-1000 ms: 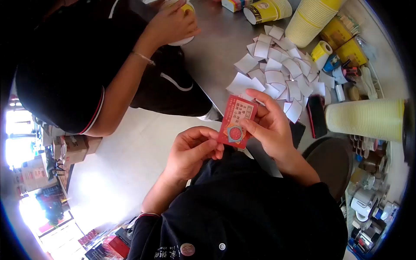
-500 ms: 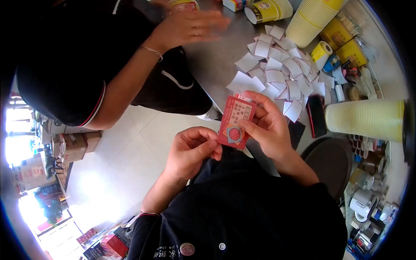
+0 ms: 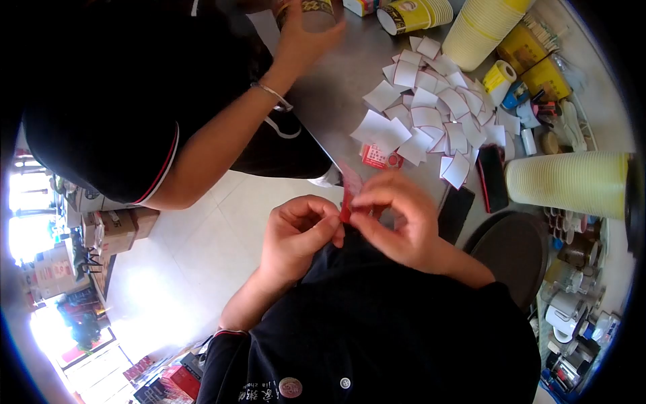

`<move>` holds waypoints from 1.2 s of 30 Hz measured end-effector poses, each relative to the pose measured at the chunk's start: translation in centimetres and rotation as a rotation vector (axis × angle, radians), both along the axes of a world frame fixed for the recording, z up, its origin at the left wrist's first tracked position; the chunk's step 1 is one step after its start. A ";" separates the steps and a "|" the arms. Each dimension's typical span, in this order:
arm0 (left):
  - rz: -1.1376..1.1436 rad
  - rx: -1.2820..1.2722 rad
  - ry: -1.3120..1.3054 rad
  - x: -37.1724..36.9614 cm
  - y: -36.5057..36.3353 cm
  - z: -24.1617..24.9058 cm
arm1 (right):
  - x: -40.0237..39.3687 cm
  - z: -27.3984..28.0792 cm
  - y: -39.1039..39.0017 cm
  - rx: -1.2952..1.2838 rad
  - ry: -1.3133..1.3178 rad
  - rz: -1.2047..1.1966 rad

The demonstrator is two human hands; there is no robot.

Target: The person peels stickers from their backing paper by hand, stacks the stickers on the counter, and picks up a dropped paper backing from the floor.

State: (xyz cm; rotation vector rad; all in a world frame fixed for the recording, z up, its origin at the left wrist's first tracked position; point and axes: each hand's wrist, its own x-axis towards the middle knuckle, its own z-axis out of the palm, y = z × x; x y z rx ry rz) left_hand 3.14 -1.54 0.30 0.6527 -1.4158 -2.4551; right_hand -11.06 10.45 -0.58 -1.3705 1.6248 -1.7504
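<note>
A red printed card is held up in front of my body, turned almost edge-on and looking bent. My left hand is closed, thumb and fingertips pinching at the card's lower end. The fingers of my right hand close on the card from the other side, slightly blurred. Just beyond, another red printed card lies at the table edge, partly under white cards. A loose pile of white, curled cards spreads over the metal table.
At upper left, a co-worker's hand is on a patterned paper cup. Yellow cup stacks lie and stand on the right. A red-edged phone, a dark flat object and a round stool are near my right arm.
The card has turned from facing me to nearly edge-on, and my right hand has moved lower. A red card now shows on the table. The co-worker's hand has moved onto a cup.
</note>
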 end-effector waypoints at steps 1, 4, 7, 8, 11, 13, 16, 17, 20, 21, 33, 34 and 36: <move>-0.001 0.000 -0.002 0.0 0.1 0.1 | 0.1 0.7 -0.1 -0.010 0.035 0.071; 0.022 -0.099 -0.050 -0.3 0.4 0.4 | 0.6 0.3 -0.1 -0.017 -0.021 0.071; 0.044 -0.167 -0.066 -0.6 0.7 0.6 | 0.6 0.2 -0.1 0.010 -0.132 0.076; 0.072 -0.256 -0.117 -0.8 0.9 1.0 | 0.6 0.1 -0.1 0.021 -0.128 0.056; 0.074 -0.552 -0.156 -0.9 0.8 0.5 | 0.6 -0.1 -0.2 0.037 -0.094 0.008; 0.048 -0.760 -0.145 -0.9 0.5 0.0 | 0.4 -0.1 -0.1 0.042 -0.067 -0.019; 0.026 -0.866 -0.097 -1.0 0.3 -0.4 | -0.7 -0.2 0.7 0.295 -0.362 0.075; 0.032 -0.812 -0.124 -0.9 0.2 -0.6 | -1.2 -0.4 1.1 0.332 -0.447 0.010; 0.053 -0.660 -0.220 -1.1 -0.4 -0.8 | -4.9 -2.3 2.8 0.297 -0.335 -0.283; 0.073 -0.563 -0.287 -1.3 -0.5 -0.9 | -6.3 -2.7 3.5 0.288 -0.246 -0.445; -0.196 -1.251 0.259 -14.3 2.7 -8.8 | -8.8 -0.4 4.2 -0.342 -0.158 -0.490; -0.243 -1.313 0.238 -14.3 3.0 -9.7 | -8.9 -0.6 4.1 -0.338 -0.129 -0.473; -0.253 -1.485 0.162 -12.8 2.2 -12.2 | -8.7 -1.0 4.5 -0.332 -0.185 -0.431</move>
